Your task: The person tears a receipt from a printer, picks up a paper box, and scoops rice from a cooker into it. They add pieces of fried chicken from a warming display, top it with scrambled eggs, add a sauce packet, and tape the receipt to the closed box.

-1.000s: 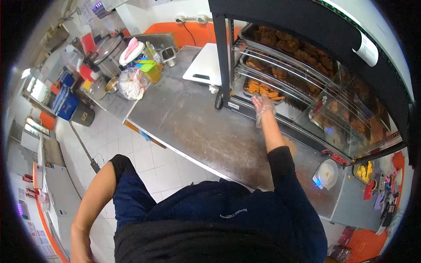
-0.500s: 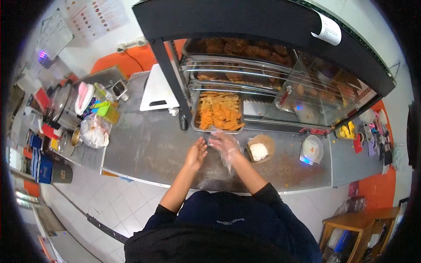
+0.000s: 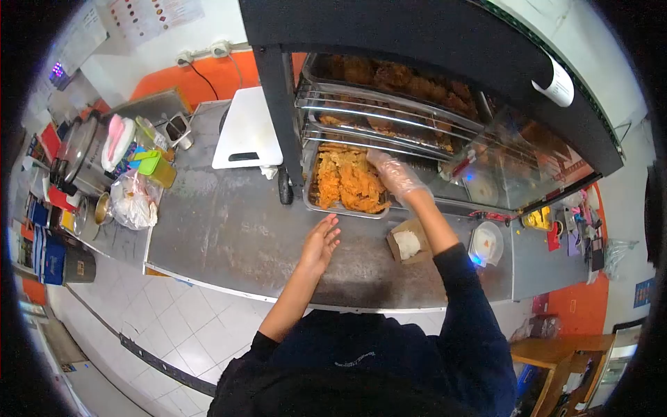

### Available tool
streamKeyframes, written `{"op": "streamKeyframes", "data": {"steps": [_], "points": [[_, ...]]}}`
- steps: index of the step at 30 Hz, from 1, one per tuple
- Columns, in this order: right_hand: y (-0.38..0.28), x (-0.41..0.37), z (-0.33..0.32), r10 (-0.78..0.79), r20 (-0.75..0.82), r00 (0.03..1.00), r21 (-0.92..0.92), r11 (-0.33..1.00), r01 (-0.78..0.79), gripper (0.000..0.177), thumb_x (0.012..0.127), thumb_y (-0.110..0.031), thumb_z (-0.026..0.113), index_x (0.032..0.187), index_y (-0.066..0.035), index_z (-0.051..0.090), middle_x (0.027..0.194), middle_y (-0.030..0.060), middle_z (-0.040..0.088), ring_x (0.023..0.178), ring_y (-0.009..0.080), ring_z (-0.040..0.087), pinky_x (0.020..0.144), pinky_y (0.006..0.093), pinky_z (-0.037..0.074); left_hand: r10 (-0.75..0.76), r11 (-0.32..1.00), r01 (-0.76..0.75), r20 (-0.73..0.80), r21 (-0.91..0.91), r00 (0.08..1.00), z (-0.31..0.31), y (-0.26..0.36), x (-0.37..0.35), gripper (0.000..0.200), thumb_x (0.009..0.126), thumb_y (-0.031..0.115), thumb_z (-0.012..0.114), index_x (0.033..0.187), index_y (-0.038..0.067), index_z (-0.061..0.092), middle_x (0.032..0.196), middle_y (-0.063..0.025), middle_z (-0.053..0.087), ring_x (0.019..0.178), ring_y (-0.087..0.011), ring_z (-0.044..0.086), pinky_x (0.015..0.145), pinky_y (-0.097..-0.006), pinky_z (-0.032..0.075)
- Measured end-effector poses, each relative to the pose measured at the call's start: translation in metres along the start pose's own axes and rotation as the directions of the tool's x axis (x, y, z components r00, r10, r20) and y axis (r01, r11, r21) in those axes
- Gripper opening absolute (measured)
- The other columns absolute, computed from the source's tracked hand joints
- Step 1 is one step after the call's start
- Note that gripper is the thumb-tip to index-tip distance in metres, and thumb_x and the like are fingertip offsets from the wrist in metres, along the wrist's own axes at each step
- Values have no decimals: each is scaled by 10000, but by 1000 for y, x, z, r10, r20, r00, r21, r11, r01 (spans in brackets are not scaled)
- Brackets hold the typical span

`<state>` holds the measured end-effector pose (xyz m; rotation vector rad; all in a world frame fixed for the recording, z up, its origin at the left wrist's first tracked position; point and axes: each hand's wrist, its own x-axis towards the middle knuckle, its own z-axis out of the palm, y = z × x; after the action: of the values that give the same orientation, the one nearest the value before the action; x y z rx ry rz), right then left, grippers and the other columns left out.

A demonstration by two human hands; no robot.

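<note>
**As the right hand (image 3: 392, 174) reaches the fried pieces (image 3: 344, 182)**

While the right hand, in a clear plastic glove, lies with fingers curled over the fried pieces just above the frame's centre, I cannot tell whether it pinches one; the pieces lie heaped in a metal tray (image 3: 342, 211) on the lowest level of the warming cabinet (image 3: 431, 35), under a wire rack (image 3: 375, 115); the left hand (image 3: 321, 243), bare and loosely spread, hovers empty over the bench (image 3: 229, 229) just below the tray; a paper box of rice (image 3: 407, 244) stands on the bench right of centre. By my reading the step is picking a piece; the next move calls for a firm pinch and a low pull clear of the rack.
</note>
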<state>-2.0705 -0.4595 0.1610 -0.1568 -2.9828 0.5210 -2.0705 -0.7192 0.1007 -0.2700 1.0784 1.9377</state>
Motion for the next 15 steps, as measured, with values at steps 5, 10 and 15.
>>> {"op": "streamKeyframes", "data": {"steps": [5, 10, 15], "points": [[0, 37, 9, -202, 279, 939, -222, 938, 268, 605, 790, 10, 542, 1355, -155, 401, 1417, 84, 384, 1230, 291, 444, 1015, 373, 400, 37, 999, -37, 14, -22, 999, -1, -7, 5, 274, 919, 260, 519, 1168, 145, 520, 1088, 58, 545, 920, -95, 511, 777, -254, 395], [-5, 55, 7, -156, 462, 873, -230, 930, 288, 849, 714, 49, 600, 1426, -265, 261, 1421, 118, 358, 1183, 328, 474, 966, 392, 434, 41, 999, -40, -57, 14, 998, -4, -10, 5, 194, 909, 250, 547, 1073, 147, 538, 1037, 38, 572, 909, -102, 532, 758, -254, 387], [-22, 59, 7, -27, 544, 839, -231, 956, 180, 844, 721, 43, 610, 1419, -282, 264, 1223, 176, 501, 1076, 360, 537, 885, 430, 448, 99, 994, -94, -113, 47, 989, -12, -12, -10, 174, 913, 233, 550, 1047, 123, 570, 987, 19, 598, 885, -102, 552, 754, -253, 390]]}}
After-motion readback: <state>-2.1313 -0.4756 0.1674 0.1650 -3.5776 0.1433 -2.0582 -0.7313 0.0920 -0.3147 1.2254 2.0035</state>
